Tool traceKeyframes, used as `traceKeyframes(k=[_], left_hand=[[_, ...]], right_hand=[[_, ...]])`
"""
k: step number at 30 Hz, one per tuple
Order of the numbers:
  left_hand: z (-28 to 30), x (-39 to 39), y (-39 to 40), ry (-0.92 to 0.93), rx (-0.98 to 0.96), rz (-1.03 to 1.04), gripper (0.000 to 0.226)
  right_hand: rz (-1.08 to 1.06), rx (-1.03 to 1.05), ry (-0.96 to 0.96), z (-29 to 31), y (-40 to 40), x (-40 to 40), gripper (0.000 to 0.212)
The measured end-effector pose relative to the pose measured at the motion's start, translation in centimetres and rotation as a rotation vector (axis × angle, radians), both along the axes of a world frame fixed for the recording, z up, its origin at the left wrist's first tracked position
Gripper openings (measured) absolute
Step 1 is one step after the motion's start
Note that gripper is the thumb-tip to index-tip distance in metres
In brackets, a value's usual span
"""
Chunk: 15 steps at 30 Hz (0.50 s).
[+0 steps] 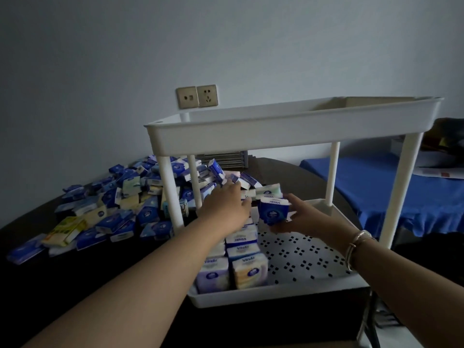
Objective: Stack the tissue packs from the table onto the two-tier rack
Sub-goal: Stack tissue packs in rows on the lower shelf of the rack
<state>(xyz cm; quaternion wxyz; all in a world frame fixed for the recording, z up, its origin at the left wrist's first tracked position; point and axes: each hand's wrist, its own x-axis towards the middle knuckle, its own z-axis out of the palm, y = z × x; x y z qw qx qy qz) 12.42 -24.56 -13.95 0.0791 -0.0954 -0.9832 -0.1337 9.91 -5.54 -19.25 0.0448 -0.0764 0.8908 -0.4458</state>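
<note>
A white two-tier rack (pixel 288 126) stands on the dark table. Its lower tray (pixel 308 262) has a dotted floor, and several tissue packs (pixel 241 262) stand in rows along its left side. A big heap of blue, white and yellow tissue packs (pixel 120 204) lies on the table to the left and behind the rack. My right hand (pixel 306 217) holds a blue tissue pack (pixel 272 209) above the lower tray. My left hand (pixel 226 204) reaches through the rack toward the heap's near edge, fingers spread over the packs; whether it grips one is hidden.
The rack's white posts (pixel 170 194) stand between my left arm and the heap. A blue-covered surface (pixel 376 187) with papers lies at the right. Wall sockets (pixel 197 96) sit on the grey wall behind. A dark slatted object (pixel 226 159) rests behind the heap.
</note>
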Motion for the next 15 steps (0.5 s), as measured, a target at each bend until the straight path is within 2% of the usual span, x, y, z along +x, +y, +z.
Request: traceKeyframes(k=[3,5,10,13,15], left_hand=[[-2.1,-0.5,0.2,-0.158,-0.04,0.004,0.062],[-3.3,-0.3,0.3,-0.195,-0.091,0.016,0.063],[-3.7,-0.2,0.0,-0.162,-0.1,0.019,0.06],[-3.7,-0.2,0.1,-0.151,-0.1,0.019,0.06],[-3.8,-0.2,0.1,-0.148,-0.101,0.022,0.059]], right_hand=[[-0.062,0.217,0.006,-0.9,-0.5,-1.0,0.067],[-0.115,0.288,-0.014,-1.6,-1.1,-1.1,0.071],[-0.251,0.263,0.013,-2.1,-1.8,-1.0,0.084],[-0.294,0.24,0.06,-2.0,-1.9,-0.7,0.071],[-0.297,0.298,0.092,-2.1,-2.0,-0.4,0.059]])
